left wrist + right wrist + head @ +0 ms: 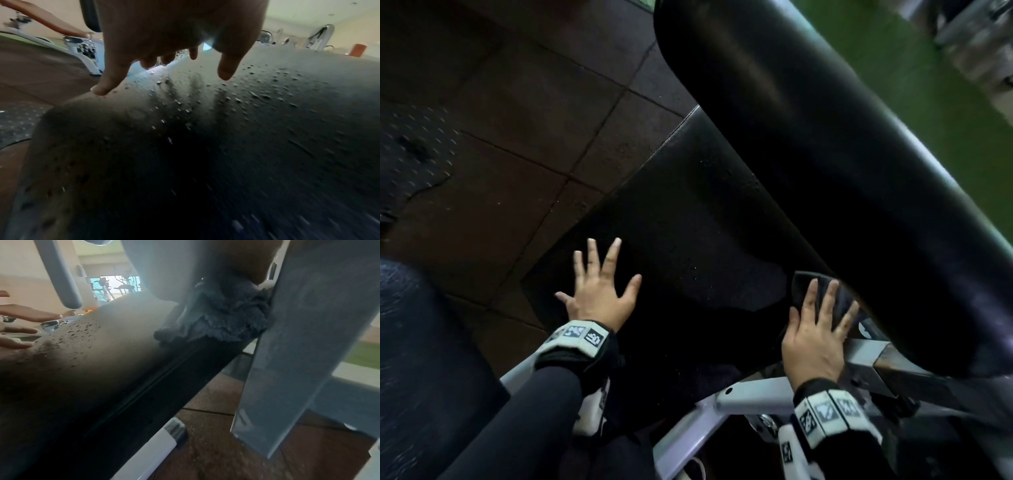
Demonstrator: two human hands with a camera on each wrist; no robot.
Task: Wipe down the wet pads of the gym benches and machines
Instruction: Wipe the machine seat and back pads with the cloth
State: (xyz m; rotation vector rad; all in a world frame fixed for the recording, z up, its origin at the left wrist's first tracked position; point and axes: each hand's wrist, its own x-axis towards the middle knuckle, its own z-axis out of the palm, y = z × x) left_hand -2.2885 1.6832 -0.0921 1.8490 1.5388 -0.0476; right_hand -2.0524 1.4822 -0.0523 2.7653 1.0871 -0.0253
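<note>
Overhead, the head view shows the left hand (599, 291) spread flat, fingers straight and apart, over the near end of the black seat pad (688, 222); it holds nothing and appears placed there to brace the person. The right hand (816, 332) lies with straight fingers on a dark cloth (813, 287), pressing it at the pad's right edge, just beside the grey frame bar (866, 356) and under the long black back pad (808, 137). Brown floor tiles (517, 120) surround the machine.

The left wrist view confirms the seat pad is wet: water droplets (257, 95) bead across its upper surface. The left hand's fingertips (226, 73) sit just over or on the pad; contact cannot be told for certain.

The right wrist view shows the grey terry cloth bunched under the palm, wedged between the pad's side and the grey upright beam (308, 337). Droplets remain on the pad towards the left hand, while the strip nearest the cloth looks dry. In my judgement the wipe is at an early stage on this pad, and the cloth sits at the edge so that a stroke can run across the wet face.
</note>
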